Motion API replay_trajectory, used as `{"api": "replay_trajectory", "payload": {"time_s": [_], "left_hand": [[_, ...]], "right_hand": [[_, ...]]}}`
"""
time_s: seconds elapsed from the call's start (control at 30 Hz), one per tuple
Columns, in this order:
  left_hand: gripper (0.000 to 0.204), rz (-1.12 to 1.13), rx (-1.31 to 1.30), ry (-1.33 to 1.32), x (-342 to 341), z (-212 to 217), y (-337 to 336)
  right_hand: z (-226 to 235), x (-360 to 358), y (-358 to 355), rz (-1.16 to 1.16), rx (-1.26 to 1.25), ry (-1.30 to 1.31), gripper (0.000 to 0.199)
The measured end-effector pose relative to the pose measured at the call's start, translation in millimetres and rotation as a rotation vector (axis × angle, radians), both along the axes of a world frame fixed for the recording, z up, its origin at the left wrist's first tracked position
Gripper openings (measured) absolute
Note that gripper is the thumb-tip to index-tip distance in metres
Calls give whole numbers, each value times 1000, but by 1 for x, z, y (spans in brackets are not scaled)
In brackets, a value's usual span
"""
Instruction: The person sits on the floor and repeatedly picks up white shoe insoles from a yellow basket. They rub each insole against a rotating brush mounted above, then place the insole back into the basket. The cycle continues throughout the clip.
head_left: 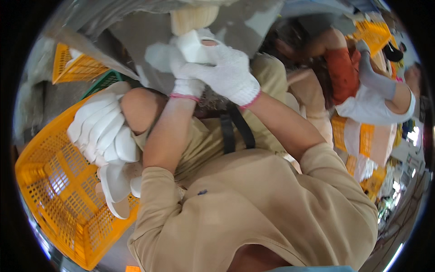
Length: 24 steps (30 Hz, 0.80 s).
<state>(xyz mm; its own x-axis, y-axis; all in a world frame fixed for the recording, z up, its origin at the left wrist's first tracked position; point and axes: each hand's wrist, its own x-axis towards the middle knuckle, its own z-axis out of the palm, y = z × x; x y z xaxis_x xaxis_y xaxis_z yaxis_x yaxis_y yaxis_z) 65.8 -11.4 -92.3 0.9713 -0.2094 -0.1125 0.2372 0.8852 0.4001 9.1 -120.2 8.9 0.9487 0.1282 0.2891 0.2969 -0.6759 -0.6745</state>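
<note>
A smooth white block-like piece [192, 46] is between my two hands, its far end against or very close to a cream bristled wheel or roller [194, 19]. My right hand [232, 75], in a white knit glove with a pink cuff, closes round the piece from the right, a bare fingertip showing. My left hand [186, 76], gloved alike, is closed at its lower left side, its fingers partly hidden by the right hand and the piece. Left of my knee, several white pieces shaped like shoe soles [106, 122] lie stacked at the basket's edge.
A large yellow plastic basket [59, 199] stands to my left, with a smaller yellow basket [86, 68] and a green one [103, 82] beyond. A grey machine housing [247, 22] surrounds the roller. At right, a co-worker in an orange garment [342, 72] sits near yellow crates [366, 136].
</note>
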Motion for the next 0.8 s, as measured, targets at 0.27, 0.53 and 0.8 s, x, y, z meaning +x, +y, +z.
{"api": "replay_trajectory", "payload": {"time_s": [0.27, 0.53, 0.8], "left_hand": [[38, 258, 334, 197, 10, 7, 12], [68, 136, 65, 358, 32, -16, 12], [51, 208, 269, 345, -4, 27, 6]], "right_hand": [[43, 17, -17, 294, 579, 629, 47], [40, -54, -16, 143, -343, 163, 34], [74, -68, -24, 208, -369, 500, 35]]}}
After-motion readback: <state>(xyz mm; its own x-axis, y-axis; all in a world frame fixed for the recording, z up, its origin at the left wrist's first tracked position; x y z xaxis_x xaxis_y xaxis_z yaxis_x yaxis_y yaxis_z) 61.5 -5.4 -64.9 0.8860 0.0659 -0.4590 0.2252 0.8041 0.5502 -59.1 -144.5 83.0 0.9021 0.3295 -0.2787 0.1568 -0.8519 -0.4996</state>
